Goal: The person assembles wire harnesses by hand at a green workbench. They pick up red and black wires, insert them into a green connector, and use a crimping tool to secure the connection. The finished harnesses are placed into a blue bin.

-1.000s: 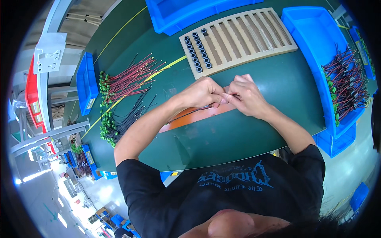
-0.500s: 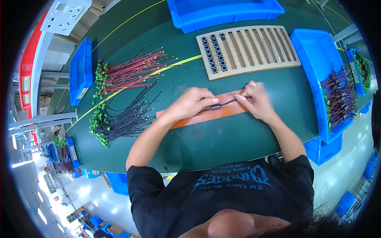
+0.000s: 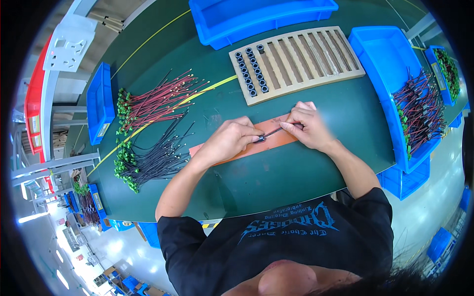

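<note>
My left hand [image 3: 230,140] pinches a short black ferrite core [image 3: 259,139] between thumb and fingers. A dark wire [image 3: 273,131] runs from the core to my right hand [image 3: 308,126], whose thumb and fingers are closed on it. Both hands work just above an orange strip [image 3: 280,141] lying on the green table. To the left lie a bundle of black wires [image 3: 155,157] and a bundle of red wires [image 3: 160,96], both with green connectors. Part of the wire is hidden under my left fingers.
Beyond my hands, a slotted wooden rack [image 3: 296,90] holds several black cores at its left end. A blue bin [image 3: 261,34] stands behind it. On the right, another blue bin [image 3: 380,44] contains wire assemblies [image 3: 419,111]; a blue tray [image 3: 101,106] stands far left.
My left fingers have moved onto the core, which lay uncovered before and is now tilted. My right hand has shifted slightly left, still holding the wire. The whole view has turned a little.
</note>
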Available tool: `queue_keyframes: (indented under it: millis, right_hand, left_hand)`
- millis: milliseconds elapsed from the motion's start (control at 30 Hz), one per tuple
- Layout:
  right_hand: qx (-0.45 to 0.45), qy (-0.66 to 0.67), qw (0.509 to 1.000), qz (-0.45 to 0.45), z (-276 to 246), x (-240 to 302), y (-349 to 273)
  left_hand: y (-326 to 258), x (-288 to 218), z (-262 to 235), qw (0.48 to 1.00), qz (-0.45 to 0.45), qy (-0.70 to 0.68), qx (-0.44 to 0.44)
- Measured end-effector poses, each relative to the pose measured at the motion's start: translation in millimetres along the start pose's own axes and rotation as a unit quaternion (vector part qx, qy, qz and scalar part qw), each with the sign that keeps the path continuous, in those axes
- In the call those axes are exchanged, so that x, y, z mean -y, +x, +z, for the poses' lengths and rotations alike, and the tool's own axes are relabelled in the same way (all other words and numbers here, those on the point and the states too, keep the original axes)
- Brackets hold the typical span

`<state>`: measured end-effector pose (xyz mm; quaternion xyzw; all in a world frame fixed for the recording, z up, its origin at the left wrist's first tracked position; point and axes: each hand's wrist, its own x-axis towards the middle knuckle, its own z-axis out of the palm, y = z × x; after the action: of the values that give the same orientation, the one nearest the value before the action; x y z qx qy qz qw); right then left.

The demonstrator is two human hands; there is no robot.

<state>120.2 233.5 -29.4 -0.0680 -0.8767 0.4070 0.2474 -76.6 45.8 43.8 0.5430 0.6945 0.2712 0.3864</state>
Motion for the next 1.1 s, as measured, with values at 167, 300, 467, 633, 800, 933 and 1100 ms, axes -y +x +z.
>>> queue_keyframes:
  millis: [167, 300, 467, 633, 800, 933, 1100]
  right_hand:
    - [-0.006, 0.004, 1.0, -0.011, -1, 0, 1]
    - [-0.002, 0.001, 1.0, -0.011, -2, 0, -1]
    - [-0.014, 0.008, 1.0, -0.021, 0, -3, -3]
    - [-0.022, -0.001, 1.0, -0.011, 0, 2, 0]
    - [-0.07, 0.066, 0.995, -0.003, -1, 14, 11]
    - [-0.096, 0.236, 0.967, 0.02, 5, 49, 36]
    - [-0.071, 0.508, 0.855, 0.084, 8, 91, 86]
  left_hand:
    - [3, -2, 5, 0.999, 0.005, 0.033, -0.025]
    - [1, -3, 16, 0.993, 0.049, 0.085, -0.059]
    - [-8, -10, 30, 0.979, 0.073, 0.158, -0.11]
    - [-14, -17, 33, 0.985, 0.031, 0.127, -0.112]
    - [-19, -21, 31, 0.989, -0.002, 0.08, -0.127]
    - [-41, -31, 16, 0.984, -0.034, -0.046, -0.171]
    - [-58, -68, -6, 0.973, 0.024, -0.162, -0.165]
